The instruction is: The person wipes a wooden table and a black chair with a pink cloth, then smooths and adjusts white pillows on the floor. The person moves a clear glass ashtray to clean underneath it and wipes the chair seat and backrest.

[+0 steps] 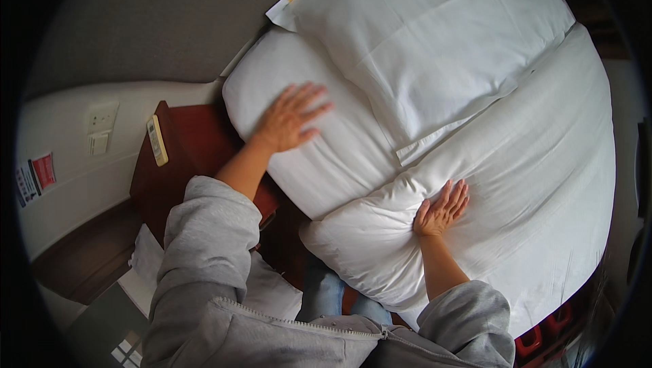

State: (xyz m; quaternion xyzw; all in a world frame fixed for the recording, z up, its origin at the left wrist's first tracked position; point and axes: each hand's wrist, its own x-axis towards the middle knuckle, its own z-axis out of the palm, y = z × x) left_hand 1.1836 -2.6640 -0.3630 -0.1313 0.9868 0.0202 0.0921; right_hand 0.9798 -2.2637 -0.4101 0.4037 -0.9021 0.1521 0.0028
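A bed with a white fitted sheet (316,169) fills the middle of the view. My left hand (295,118), fingers spread and slightly blurred, is over the sheet near the bed's left edge; whether it touches is unclear. My right hand (442,211) lies flat on a white duvet (540,164), its fingers a little apart, with creases running out from the palm. Beyond my hands, a pillow in a white pillowcase (433,37) rests at the head of the bed, its open hem towards the duvet's folded edge. Neither hand grips anything.
Left of the bed stands a reddish-brown wooden nightstand (196,136) with a pale remote control (157,141) on it. A wall socket (103,118) is above it. White cloth (272,286) lies low beside my legs. Red objects (530,341) show at the lower right.
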